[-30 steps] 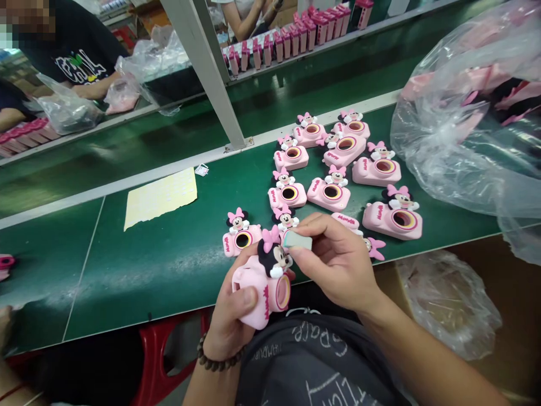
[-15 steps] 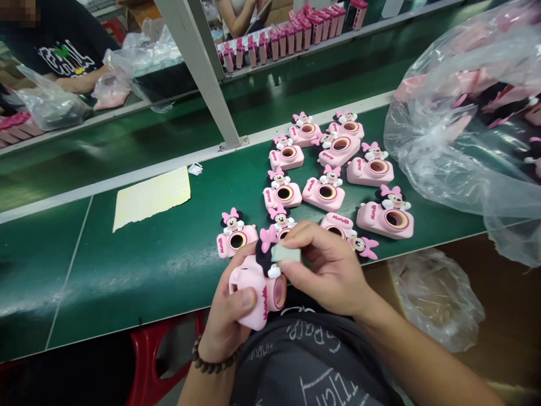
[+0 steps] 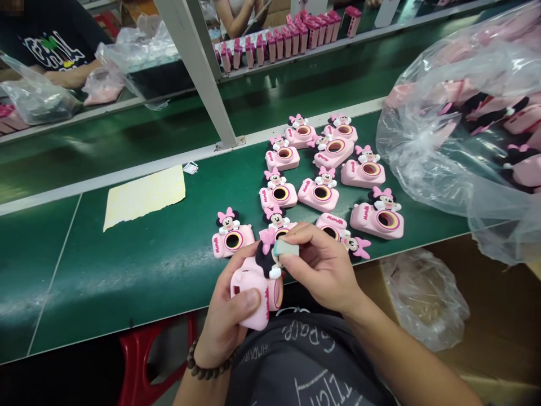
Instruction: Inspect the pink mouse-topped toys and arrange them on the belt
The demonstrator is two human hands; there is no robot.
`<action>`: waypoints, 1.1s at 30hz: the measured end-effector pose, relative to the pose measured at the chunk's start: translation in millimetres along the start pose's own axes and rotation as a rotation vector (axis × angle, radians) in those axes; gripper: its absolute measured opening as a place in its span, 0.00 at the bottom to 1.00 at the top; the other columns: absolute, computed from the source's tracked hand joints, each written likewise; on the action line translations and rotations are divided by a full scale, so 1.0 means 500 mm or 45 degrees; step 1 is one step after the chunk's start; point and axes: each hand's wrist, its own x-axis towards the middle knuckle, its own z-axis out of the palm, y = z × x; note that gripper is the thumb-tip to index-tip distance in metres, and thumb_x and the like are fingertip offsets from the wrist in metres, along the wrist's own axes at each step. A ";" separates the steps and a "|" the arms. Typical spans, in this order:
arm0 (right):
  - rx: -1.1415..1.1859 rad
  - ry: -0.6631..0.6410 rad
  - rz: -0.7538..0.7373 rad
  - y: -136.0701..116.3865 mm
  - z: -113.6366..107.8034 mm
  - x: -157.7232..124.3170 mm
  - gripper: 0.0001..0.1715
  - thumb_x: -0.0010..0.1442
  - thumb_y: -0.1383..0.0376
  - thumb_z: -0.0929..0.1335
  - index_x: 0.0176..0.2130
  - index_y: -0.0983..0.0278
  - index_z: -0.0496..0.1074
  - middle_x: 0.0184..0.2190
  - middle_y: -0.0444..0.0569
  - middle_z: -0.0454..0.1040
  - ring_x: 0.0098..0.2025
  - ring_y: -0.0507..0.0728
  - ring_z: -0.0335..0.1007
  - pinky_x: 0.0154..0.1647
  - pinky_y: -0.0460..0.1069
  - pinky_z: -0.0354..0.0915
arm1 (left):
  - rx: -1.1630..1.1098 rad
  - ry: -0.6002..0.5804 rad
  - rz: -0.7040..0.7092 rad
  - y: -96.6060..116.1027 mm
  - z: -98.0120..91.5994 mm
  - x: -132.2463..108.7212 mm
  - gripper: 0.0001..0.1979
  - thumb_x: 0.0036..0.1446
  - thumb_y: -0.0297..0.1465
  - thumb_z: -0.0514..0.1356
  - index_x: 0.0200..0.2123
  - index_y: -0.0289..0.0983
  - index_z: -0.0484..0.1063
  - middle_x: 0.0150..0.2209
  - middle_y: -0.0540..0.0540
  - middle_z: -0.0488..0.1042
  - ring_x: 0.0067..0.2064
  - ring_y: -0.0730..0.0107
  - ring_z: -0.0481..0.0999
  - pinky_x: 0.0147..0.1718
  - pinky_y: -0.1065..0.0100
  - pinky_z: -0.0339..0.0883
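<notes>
A pink camera-shaped silicone case (image 3: 255, 279) with a mouse figure on its top is wrapped by my left hand (image 3: 231, 304), thumb across its side. Between thumb and fingers of my right hand (image 3: 323, 265) is pinched a small pale block (image 3: 288, 248), light grey-green, perhaps an eraser or sponge. The block meets the face of the mouse figure, hiding most of it. Just beyond my hands lies a similar case (image 3: 276, 217), partly covered by them. Another case (image 3: 232, 239) lies to the left, and a further one (image 3: 333, 225) lies tipped near my right hand.
Several more pink cases (image 3: 319, 190) lie on the green worktop (image 3: 139, 254). A clear plastic bag (image 3: 406, 141) of cases is at right. A yellow paper sheet (image 3: 146, 194) lies left. A metal post (image 3: 203, 79) rises behind; co-workers sit across, beyond a row of pink boxes (image 3: 287, 42).
The pale block has tilted slightly against the figure's face, and the held case has turned a little. The whole view has shifted slightly; both hands keep their hold.
</notes>
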 end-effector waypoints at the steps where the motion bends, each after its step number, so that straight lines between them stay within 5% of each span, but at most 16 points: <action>1: -0.001 0.004 -0.008 0.002 0.000 0.000 0.12 0.61 0.72 0.71 0.43 0.57 0.73 0.36 0.45 0.69 0.36 0.52 0.69 0.31 0.46 0.69 | 0.003 0.005 -0.007 -0.001 -0.001 -0.001 0.32 0.50 0.40 0.68 0.58 0.40 0.68 0.43 0.43 0.76 0.34 0.68 0.74 0.33 0.69 0.70; 8: -0.090 -0.075 -0.120 0.011 -0.002 0.004 0.16 0.58 0.75 0.71 0.44 0.58 0.74 0.36 0.46 0.70 0.36 0.52 0.69 0.27 0.45 0.69 | 0.002 0.069 -0.005 -0.001 -0.003 -0.009 0.34 0.49 0.42 0.68 0.58 0.38 0.67 0.46 0.40 0.75 0.39 0.61 0.76 0.33 0.68 0.69; 25: -0.252 -0.095 -0.153 0.019 0.003 0.011 0.13 0.59 0.72 0.72 0.44 0.59 0.75 0.36 0.47 0.72 0.35 0.52 0.71 0.25 0.43 0.72 | 0.026 0.079 0.007 0.010 -0.012 -0.005 0.30 0.50 0.40 0.68 0.57 0.42 0.69 0.34 0.47 0.75 0.30 0.70 0.73 0.31 0.70 0.69; 33: -0.403 -0.014 -0.239 0.019 0.004 0.011 0.11 0.59 0.72 0.72 0.43 0.60 0.74 0.36 0.48 0.74 0.34 0.51 0.71 0.23 0.43 0.68 | 0.122 0.096 0.042 0.009 -0.018 0.008 0.29 0.50 0.40 0.69 0.56 0.42 0.71 0.39 0.45 0.75 0.32 0.71 0.73 0.33 0.70 0.69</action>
